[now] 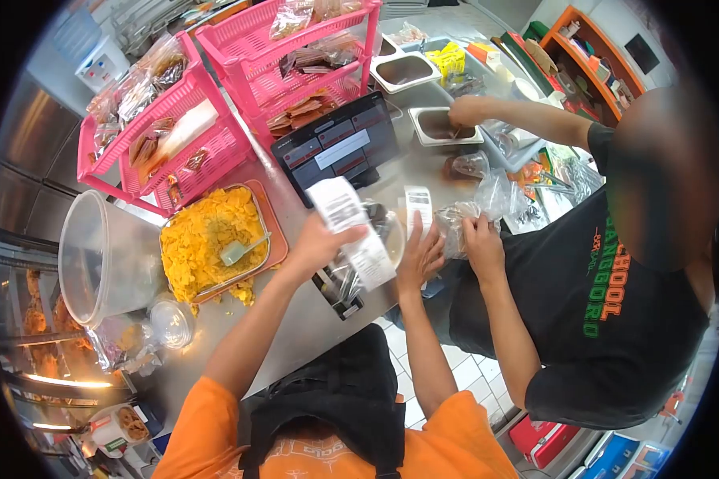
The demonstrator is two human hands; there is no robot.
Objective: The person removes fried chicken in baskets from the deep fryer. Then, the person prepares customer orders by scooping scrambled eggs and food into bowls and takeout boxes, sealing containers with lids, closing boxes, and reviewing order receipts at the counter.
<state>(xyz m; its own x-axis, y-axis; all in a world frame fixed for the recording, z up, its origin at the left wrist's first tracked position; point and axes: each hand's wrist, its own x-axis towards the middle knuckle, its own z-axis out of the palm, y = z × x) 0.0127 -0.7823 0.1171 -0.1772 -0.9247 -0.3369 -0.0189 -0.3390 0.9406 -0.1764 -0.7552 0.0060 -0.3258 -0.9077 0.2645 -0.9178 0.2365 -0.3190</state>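
My left hand (318,246) grips a long printed paper receipt (373,259), which hangs down in front of my fingers. A smaller printed receipt slip (418,206) stands up from the thumb and fingers of my right hand (420,262). Between my hands lies a dark, shiny object partly covered by the paper; I cannot make out what it is. Just beyond stands a tablet (339,148) with a pop-up on its screen. A co-worker's hand (481,243) is close beside my right hand, on a clear plastic bag (458,217).
At left, a tray of yellow food (208,239) with a scoop (240,252) stands by a clear tub (108,259). Pink racks (240,40) rise behind. The co-worker (567,295) stands at right, other hand in a metal pan (447,137).
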